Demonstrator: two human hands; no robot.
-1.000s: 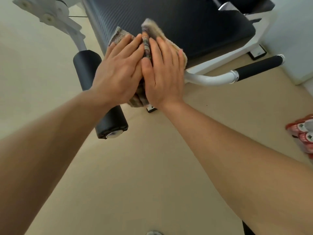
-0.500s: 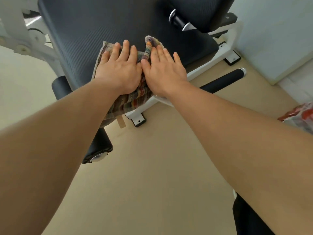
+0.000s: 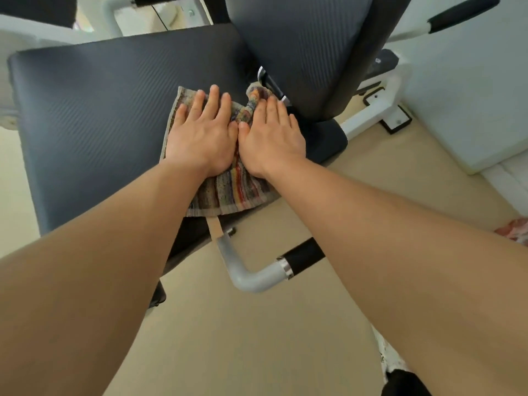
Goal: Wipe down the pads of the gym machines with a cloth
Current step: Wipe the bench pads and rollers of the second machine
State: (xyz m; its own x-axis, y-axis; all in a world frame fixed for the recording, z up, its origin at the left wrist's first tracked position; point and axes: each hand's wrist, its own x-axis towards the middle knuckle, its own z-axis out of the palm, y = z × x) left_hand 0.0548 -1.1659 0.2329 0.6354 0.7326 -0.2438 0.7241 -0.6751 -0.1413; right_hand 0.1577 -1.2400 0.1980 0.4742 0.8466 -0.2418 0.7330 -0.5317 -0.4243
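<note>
Here striped cloth [image 3: 228, 192] flat on seat pad [image 3: 100, 115].

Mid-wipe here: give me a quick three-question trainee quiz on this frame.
1. True or false: both hands lie flat on the striped cloth.
2. Which pad does the cloth lie on? A) seat pad B) backrest pad C) leg roller
3. Fill in: the cloth's near edge hangs over the seat pad's ____ edge.

Key: 1 true: left hand and right hand press it, palms down. 2 A. 3 front.
</note>
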